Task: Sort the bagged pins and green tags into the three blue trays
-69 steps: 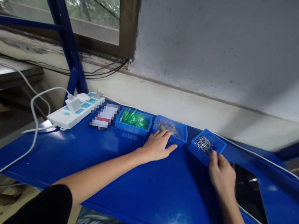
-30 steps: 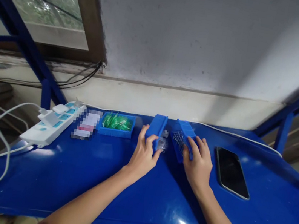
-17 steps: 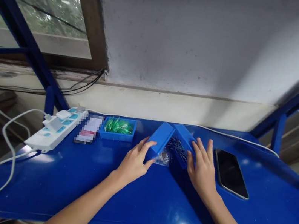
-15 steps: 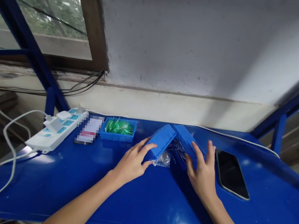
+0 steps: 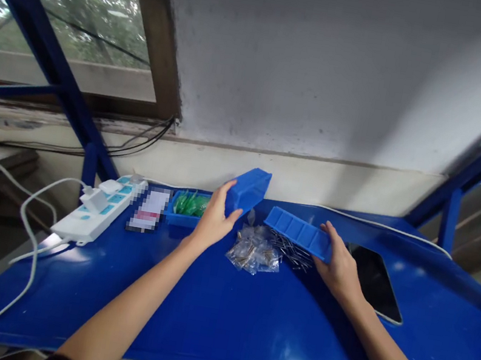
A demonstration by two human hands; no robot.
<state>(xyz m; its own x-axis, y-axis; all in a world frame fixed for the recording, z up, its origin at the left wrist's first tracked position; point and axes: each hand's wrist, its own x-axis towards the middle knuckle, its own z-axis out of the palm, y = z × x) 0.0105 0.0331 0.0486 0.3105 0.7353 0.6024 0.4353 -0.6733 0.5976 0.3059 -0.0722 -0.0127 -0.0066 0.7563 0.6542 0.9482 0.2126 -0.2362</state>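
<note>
My left hand (image 5: 216, 216) grips a blue plastic bin (image 5: 248, 191), tilted and raised above the tabletop. A second blue bin (image 5: 296, 231) is held on its side by my right hand (image 5: 340, 263), its ribbed face towards me. Below and between them lies a heap of small clear plastic bags (image 5: 252, 252) with tiny metal parts inside. Against its right side is a loose pile of thin, dark, pin-like metal pieces (image 5: 290, 251), partly hidden by the right bin. I cannot see into either held bin.
Behind my left hand stands another blue bin (image 5: 171, 217) with green packets (image 5: 189, 203). Further left are a phone with a lit screen (image 5: 150, 208) and a white power strip (image 5: 94, 214) with cables. A dark phone (image 5: 373, 282) lies beside my right hand. A wall backs the blue table (image 5: 216, 323).
Both bins have been lifted and drawn apart, the left one up and leftwards. The small bags and the metal pieces now lie exposed on the table.
</note>
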